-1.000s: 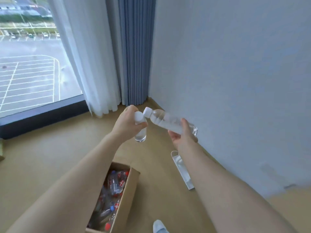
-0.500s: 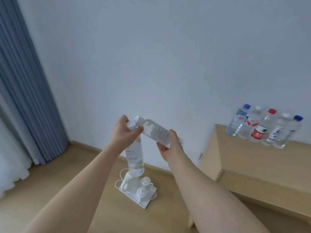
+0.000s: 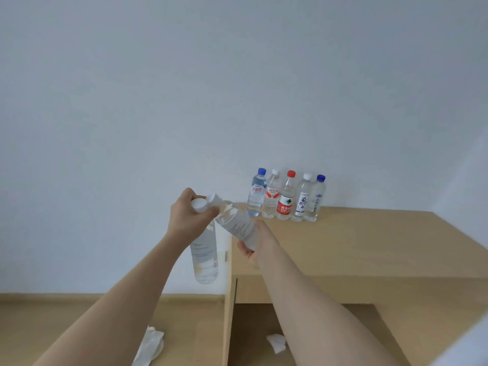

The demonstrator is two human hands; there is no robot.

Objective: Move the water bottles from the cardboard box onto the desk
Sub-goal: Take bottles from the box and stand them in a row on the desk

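Two bare forearms reach forward from the bottom edge of the head view, their upper parts cut off by the frame. The left hand (image 3: 188, 215) is closed around the neck of a clear water bottle (image 3: 204, 256) with a white cap, which hangs upright below the fist in front of the white wall (image 3: 184, 88), just left of the counter's end panel; the fingers hide the shoulder of the bottle. The right hand (image 3: 257, 245) is wrapped around the lower half of a second clear bottle (image 3: 237, 225), tilted so its white cap points up and left, close against the cap of the first; whether the two caps touch is hard to tell. Its base is hidden behind the palm, and the small print on its label is unreadable. Both held bottles are in the air, not yet on the light wooden counter (image 3: 369, 247). At the back of the counter, against the wall, five bottles stand upright in a tight row (image 3: 286, 196): caps blue, white, red, white, blue from left to right. Their labels are partly legible at best. On the wooden floor (image 3: 39, 326) lie two crumpled white scraps, one (image 3: 150, 344) left of the counter and partly cut off by the bottom edge, the other (image 3: 276, 343) in the open space beneath it. The cardboard box is out of view.
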